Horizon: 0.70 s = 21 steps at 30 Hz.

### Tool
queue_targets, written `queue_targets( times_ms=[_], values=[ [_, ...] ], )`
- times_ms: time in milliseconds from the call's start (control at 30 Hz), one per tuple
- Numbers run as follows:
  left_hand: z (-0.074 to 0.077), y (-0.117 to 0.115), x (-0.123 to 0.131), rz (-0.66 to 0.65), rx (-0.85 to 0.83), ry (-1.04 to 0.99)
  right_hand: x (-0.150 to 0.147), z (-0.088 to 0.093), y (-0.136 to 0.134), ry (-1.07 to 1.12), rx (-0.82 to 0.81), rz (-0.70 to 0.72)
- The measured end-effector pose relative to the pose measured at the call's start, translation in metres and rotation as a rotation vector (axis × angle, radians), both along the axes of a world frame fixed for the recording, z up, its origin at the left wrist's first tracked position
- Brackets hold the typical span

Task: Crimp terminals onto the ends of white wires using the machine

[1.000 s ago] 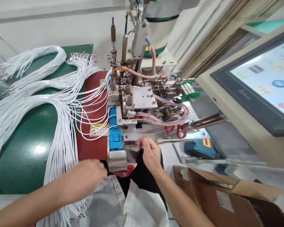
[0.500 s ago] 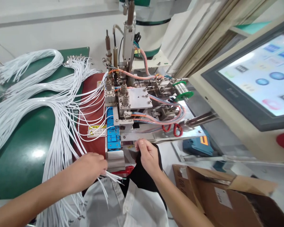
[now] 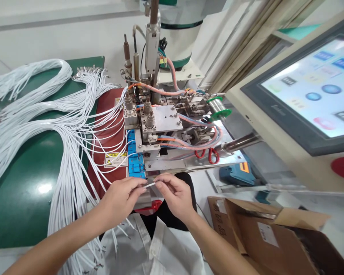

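A short length of white cable [image 3: 150,185] spans the gap between my two hands, just in front of the blue fixture blocks [image 3: 136,164]. My left hand [image 3: 123,194] pinches it between thumb and fingers. The other end is pinched by my right hand [image 3: 174,191]. Many white cables [image 3: 70,164] lie in a thick bundle on the left, and several run over the red surface [image 3: 110,126] into the blue blocks. Loose cable ends hang below my left hand, over my lap.
The metal machine [image 3: 163,118] with hoses and a wire spool [image 3: 218,108] stands ahead. A touchscreen panel [image 3: 309,91] is on the right, above an open cardboard box [image 3: 263,229]. The green table [image 3: 23,206] lies left.
My left hand has moved up and right, and my right hand has turned toward it. Both now hold the white cable between them; earlier they were apart. The view has shifted slightly.
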<state>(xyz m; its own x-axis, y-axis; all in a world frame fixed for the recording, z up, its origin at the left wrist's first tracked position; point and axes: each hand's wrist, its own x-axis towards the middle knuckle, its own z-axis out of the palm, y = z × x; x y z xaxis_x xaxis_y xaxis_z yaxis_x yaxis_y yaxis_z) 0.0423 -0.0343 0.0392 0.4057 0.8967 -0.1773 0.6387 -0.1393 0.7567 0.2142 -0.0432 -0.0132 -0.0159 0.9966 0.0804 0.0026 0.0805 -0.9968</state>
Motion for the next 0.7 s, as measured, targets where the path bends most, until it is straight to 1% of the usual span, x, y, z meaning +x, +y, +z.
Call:
queue_targets(
  times_ms=[67, 167, 200, 267, 333, 367, 433, 500, 533, 600, 667, 700],
  values=[
    [-0.006, -0.001, 0.008, 0.088, -0.073, -0.112, -0.006, 0.004, 0.003, 0.066, -0.056, -0.002],
    [-0.013, -0.001, 0.016, 0.222, -0.237, -0.31, -0.014, 0.005, 0.008, 0.321, -0.272, 0.04],
    [-0.014, 0.0, 0.016, 0.237, -0.279, -0.365, -0.016, 0.005, 0.01, 0.407, -0.349, 0.085],
    [-0.015, 0.001, 0.016, 0.211, -0.333, -0.43, -0.018, 0.004, 0.012, 0.515, -0.462, 0.198],
    [-0.015, 0.002, 0.013, 0.167, -0.354, -0.444, -0.018, 0.005, 0.014, 0.504, -0.501, 0.262],
    [-0.014, 0.003, 0.011, 0.163, -0.359, -0.445, -0.016, 0.006, 0.014, 0.459, -0.489, 0.25],
    [-0.012, 0.004, 0.009, 0.192, -0.363, -0.455, -0.013, 0.008, 0.014, 0.33, -0.408, 0.144],
    [-0.011, 0.006, 0.009, 0.234, -0.359, -0.469, -0.009, 0.011, 0.014, 0.19, -0.266, 0.013],
    [-0.01, 0.007, 0.009, 0.247, -0.355, -0.469, -0.007, 0.013, 0.015, 0.129, -0.192, -0.021],
    [-0.01, 0.008, 0.01, 0.247, -0.359, -0.452, -0.005, 0.015, 0.016, 0.038, -0.075, -0.008],
    [-0.01, 0.01, 0.01, 0.245, -0.384, -0.429, -0.006, 0.017, 0.017, -0.018, -0.017, 0.055],
    [-0.01, 0.01, 0.01, 0.252, -0.397, -0.42, -0.007, 0.018, 0.017, -0.04, 0.0, 0.066]
  ],
)
